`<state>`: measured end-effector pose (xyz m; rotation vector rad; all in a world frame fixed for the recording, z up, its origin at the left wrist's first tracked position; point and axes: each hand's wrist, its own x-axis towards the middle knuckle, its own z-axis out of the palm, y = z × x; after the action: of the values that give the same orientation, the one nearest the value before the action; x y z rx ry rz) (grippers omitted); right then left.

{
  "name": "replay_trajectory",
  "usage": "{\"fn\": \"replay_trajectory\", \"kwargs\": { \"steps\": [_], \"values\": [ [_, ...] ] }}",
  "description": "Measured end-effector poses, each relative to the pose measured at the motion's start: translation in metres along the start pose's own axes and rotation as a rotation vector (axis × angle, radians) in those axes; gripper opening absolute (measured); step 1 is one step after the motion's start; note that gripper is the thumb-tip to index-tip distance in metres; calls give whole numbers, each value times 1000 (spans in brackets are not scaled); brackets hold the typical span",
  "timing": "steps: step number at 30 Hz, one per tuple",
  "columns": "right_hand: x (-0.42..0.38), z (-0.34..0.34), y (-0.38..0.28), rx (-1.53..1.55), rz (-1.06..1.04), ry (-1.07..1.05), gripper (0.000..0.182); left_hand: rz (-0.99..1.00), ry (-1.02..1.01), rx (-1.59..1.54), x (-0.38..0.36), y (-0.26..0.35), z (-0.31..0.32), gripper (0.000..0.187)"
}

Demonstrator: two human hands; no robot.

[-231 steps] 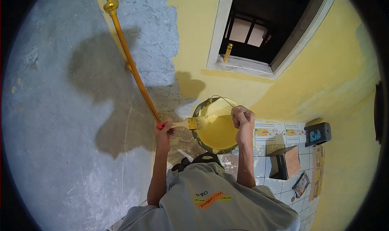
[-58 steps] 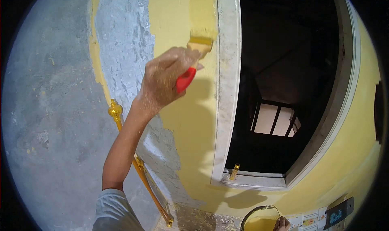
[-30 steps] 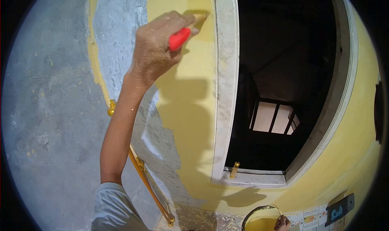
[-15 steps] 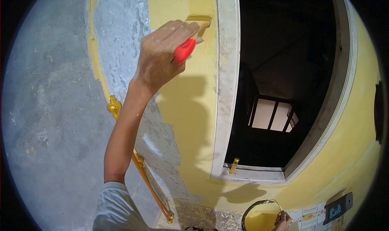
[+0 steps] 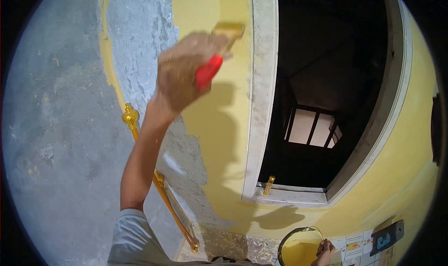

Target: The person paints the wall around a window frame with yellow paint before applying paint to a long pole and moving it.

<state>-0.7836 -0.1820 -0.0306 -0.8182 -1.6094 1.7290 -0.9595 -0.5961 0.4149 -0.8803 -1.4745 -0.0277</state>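
Left hand (image 5: 184,74) is clamped on the flat, red-handled paintbrush (image 5: 210,72), now slightly lower beside the white window frame (image 5: 262,79), so probably mid-downstroke. Right hand (image 5: 325,251)'s gripping the dark-rimmed paint bucket (image 5: 290,238) by its wire handle (image 5: 319,229).

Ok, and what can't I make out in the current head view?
All in the head view:
Paintbrush: bristle tips blurred by motion.
Left hand: palm side turned away, so much of its grip is hidden.
Bucket: lower part cut off by the bottom edge.
Window opening: interior mostly lost in darkness.
Printed sheets: text too small.
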Motion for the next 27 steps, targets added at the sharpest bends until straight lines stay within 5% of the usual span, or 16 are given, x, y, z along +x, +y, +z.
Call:
{"fn": "replay_trajectory", "kwargs": {
  "steps": [4, 12, 14, 16, 19, 27],
  "values": [
    [14, -8, 24, 33, 28, 42, 24, 98, 5, 18, 0, -4, 20, 21],
    [0, -11, 6, 45, 9, 44, 25, -45, -149, -221, -71, 46, 12, 38],
    [-1, -13, 0, 61, 11, 44, 25, -61, -108, -195, -50, 33, 3, 33],
    [-4, -13, -15, -3, 120, 44, 25, 122, 54, -171, -26, 5, 8, 22],
    [-5, -8, -18, -14, 89, 36, 25, 74, -1, 127, -4, 3, 12, 22],
    [-6, -14, 2, -21, 12, 25, 27, -29, -223, -194, -68, 46, 7, 36]
  ]
}}
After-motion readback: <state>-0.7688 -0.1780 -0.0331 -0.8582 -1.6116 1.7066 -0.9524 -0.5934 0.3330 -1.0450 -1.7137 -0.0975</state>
